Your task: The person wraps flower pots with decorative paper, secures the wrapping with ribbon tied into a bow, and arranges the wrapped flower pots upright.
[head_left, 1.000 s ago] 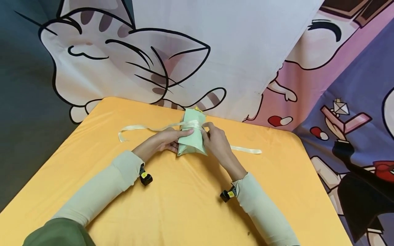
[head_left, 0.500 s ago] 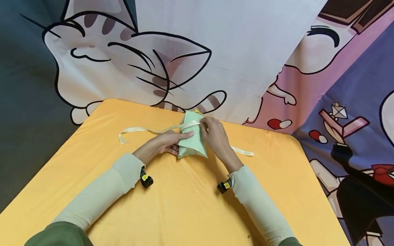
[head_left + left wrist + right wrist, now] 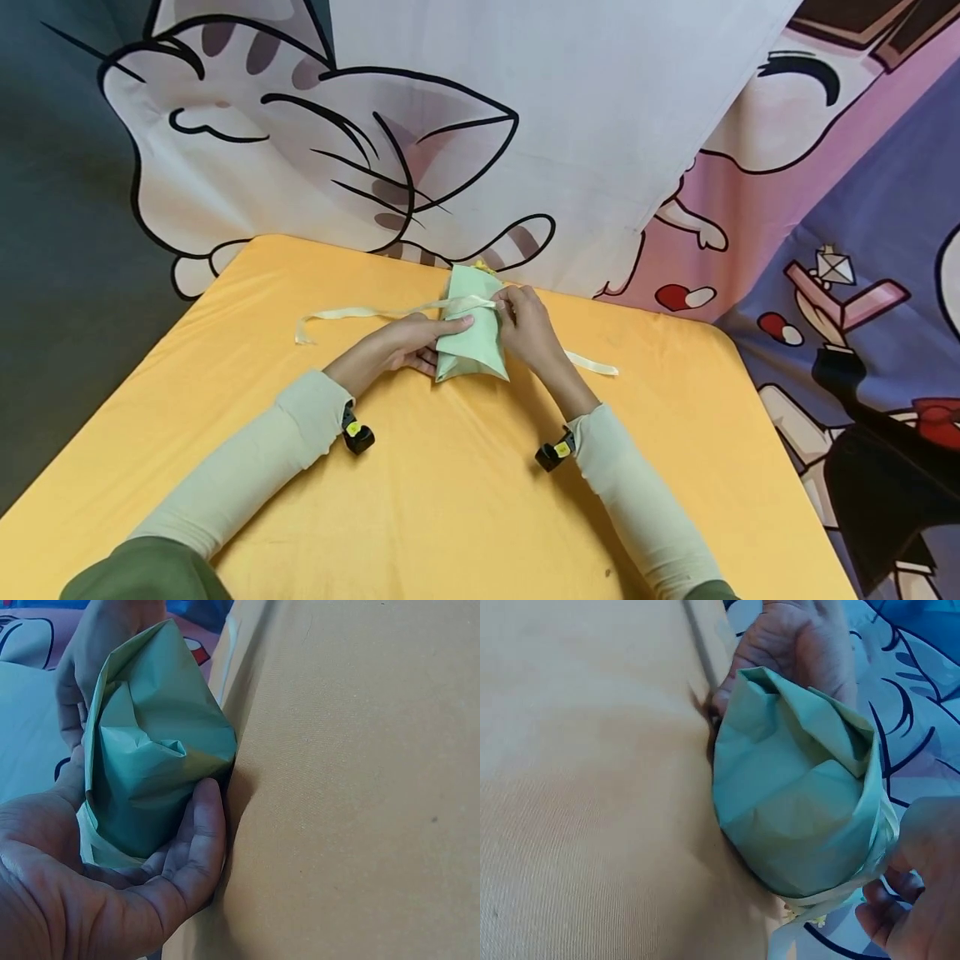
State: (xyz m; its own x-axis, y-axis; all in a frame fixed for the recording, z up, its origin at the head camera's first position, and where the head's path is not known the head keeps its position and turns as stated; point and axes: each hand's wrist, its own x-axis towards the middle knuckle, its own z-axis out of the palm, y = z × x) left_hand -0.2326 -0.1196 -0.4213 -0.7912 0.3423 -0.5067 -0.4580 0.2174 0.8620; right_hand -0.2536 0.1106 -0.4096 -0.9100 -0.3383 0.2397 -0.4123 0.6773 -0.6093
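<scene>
A small bouquet wrapped in pale green paper (image 3: 474, 346) lies near the far edge of the table, yellow flowers (image 3: 482, 267) peeking out at its far end. A cream satin ribbon (image 3: 345, 313) runs round its middle, with loose tails to the left and right. My left hand (image 3: 408, 340) grips the wrap from the left, thumb on top; in the left wrist view its curled fingers (image 3: 204, 832) support the paper from below. At the right side, my right hand (image 3: 528, 329) pinches the ribbon. The folded paper end (image 3: 795, 802) faces the right wrist camera.
The table has a yellow cloth (image 3: 420, 500). Behind it hangs a printed fabric backdrop (image 3: 600, 125) with a cartoon cat, and more printed cloth (image 3: 795, 250) borders the right side. The ribbon's right tail (image 3: 592, 364) lies on the cloth.
My right hand has shifted slightly away from me along the wrap, drawing the ribbon. The band across the paper looks narrower, and the right tail reaches less far. My left hand keeps its grip.
</scene>
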